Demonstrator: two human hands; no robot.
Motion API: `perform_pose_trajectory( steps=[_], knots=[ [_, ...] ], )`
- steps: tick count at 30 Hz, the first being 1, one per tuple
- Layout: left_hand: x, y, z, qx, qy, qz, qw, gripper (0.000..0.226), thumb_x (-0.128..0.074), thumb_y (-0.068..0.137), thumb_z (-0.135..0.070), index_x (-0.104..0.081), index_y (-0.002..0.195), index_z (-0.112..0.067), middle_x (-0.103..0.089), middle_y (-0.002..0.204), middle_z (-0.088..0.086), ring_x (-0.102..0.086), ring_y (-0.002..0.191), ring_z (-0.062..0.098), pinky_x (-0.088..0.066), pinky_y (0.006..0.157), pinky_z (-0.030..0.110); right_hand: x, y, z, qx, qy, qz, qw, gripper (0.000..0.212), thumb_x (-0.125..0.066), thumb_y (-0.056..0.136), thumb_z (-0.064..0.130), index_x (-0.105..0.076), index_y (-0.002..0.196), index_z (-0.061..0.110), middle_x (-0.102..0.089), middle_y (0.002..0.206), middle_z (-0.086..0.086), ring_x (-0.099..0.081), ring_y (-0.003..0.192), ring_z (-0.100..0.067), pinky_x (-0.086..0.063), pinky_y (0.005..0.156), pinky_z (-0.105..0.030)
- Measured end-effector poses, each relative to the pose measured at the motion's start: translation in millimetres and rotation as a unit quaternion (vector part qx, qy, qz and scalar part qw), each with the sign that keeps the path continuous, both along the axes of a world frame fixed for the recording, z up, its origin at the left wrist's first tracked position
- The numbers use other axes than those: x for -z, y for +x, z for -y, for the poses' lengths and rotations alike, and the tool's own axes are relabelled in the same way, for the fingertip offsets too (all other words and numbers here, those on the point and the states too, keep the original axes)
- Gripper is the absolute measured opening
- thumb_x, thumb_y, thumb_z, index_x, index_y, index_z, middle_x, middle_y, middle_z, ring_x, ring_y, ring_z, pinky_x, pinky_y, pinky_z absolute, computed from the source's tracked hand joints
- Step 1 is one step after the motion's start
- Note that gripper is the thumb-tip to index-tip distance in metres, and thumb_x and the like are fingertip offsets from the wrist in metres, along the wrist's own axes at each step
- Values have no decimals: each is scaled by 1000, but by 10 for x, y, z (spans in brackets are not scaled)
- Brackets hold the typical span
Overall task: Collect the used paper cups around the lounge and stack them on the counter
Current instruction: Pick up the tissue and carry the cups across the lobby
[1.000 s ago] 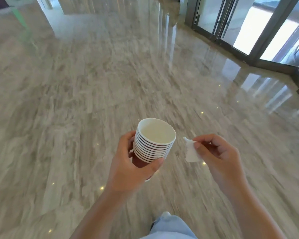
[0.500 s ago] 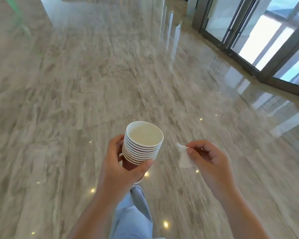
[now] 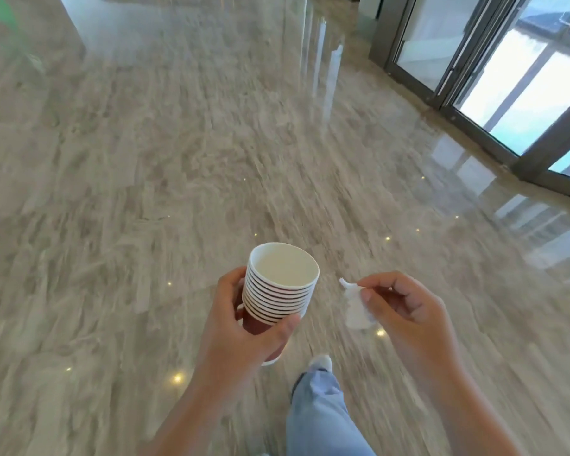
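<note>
Two hands fill the lower middle of what we see, and both are occupied. The left hand [image 3: 244, 327] wraps the stack of paper cups [image 3: 282, 284] from the side, thumb on the near wall and fingers round the far one. It grips low on the stack, so the nested rims stand free above it and the open mouth faces up. We judge that this hold suits carrying: the cups sit upright, roughly ten rims showing, and one more could drop in from above. The right hand [image 3: 405, 311] pinches a scrap of white paper [image 3: 356, 311] between thumb and forefinger, the other fingers loosely curled. The scrap hangs just beside the stack without touching it, and we take it for litter kept out of the cups. Below the hands, a leg [image 3: 320, 416] in pale blue jeans and a light shoe [image 3: 321, 362] reach forward, so we read this as walking with the load. The floor [image 3: 145, 159] is polished, veined grey-beige stone, glossy enough to mirror ceiling lights as small bright dots. Dark-framed glass doors [image 3: 507, 87] line the upper right, with daylight beyond. No desk for the stack shows here.
</note>
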State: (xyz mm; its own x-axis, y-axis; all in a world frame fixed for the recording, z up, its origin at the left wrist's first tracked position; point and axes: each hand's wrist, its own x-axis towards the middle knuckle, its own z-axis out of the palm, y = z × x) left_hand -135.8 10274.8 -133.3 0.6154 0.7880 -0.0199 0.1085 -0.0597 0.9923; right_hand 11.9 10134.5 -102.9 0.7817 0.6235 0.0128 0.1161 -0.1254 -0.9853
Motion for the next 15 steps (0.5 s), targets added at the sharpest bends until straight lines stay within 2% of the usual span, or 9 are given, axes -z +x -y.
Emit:
perform_pose_trajectory(
  steps=[5, 8, 11, 15],
  knots=[
    [75, 1025, -684, 10, 6, -5, 1000, 69, -78, 39, -49, -50, 102, -46, -65, 100, -23, -64, 89, -1, -49, 62, 11, 118, 1035, -708, 27, 25, 2, 999, 31, -62, 80, -3, -68, 71, 27, -64, 60, 11, -53, 55, -1, -43, 54, -10],
    [14, 1714, -1117, 18, 20, -13, 1000, 72, -78, 39, -52, -48, 104, -50, -64, 106, -20, -63, 93, -1, -50, 70, 17, 107, 1725, -1148, 23, 31, -1, 999, 31, -61, 80, -5, -66, 70, 24, -64, 59, 12, -53, 54, 1, -43, 53, -9],
    [-96, 2400, -1545, 35, 31, -13, 999, 67, -77, 41, -51, -48, 100, -55, -63, 104, -24, -63, 93, -1, -49, 68, 12, 12, 2404, -1541, 25, 42, 2, 999, 31, -61, 80, -6, -65, 71, 24, -64, 59, 12, -53, 52, 1, -42, 52, -10],
    [-163, 3187, -2066, 43, 33, -4, 999, 71, -79, 43, -48, -48, 107, -45, -64, 107, -17, -63, 94, -1, -48, 65, 8, -57, 3203, -1996, 42, 40, 0, 998, 29, -62, 80, -4, -66, 71, 23, -64, 60, 10, -54, 55, -3, -43, 53, -13]
  ],
)
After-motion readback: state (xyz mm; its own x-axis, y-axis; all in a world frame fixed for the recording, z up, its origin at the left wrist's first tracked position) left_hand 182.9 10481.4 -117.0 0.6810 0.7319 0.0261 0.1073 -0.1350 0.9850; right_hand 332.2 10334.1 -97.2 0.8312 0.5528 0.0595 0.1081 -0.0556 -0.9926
